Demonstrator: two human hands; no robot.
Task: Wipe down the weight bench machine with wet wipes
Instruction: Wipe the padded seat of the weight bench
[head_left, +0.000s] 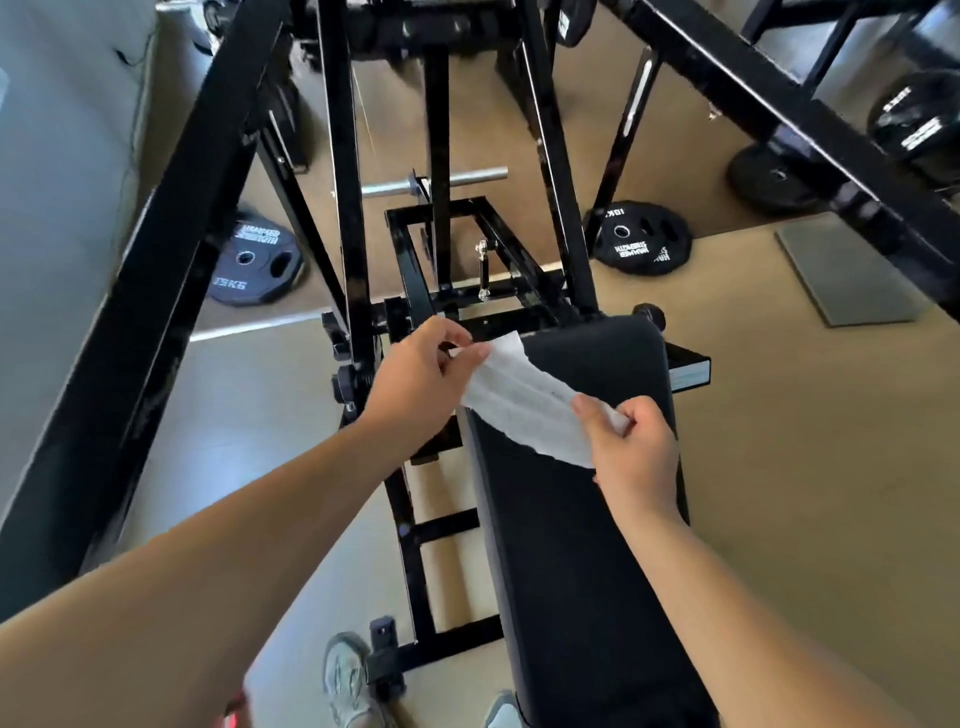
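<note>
Single head view, looking steeply down, close above bench pad (582, 519).

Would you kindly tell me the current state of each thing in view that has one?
White wet wipe: unfolded, stretched between both hands.
Left hand: pinches the wipe's far end.
Right hand: pinches its near end.
Black padded bench: beneath the wipe; contact unclear.
Silver plate peg: unloaded.
Left-side black weight plate: on the floor.
Right-side black weight plate: on the floor.

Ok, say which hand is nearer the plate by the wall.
Left. The left hand is right of the plate; the right hand is farther right, over the bench pad.
</note>
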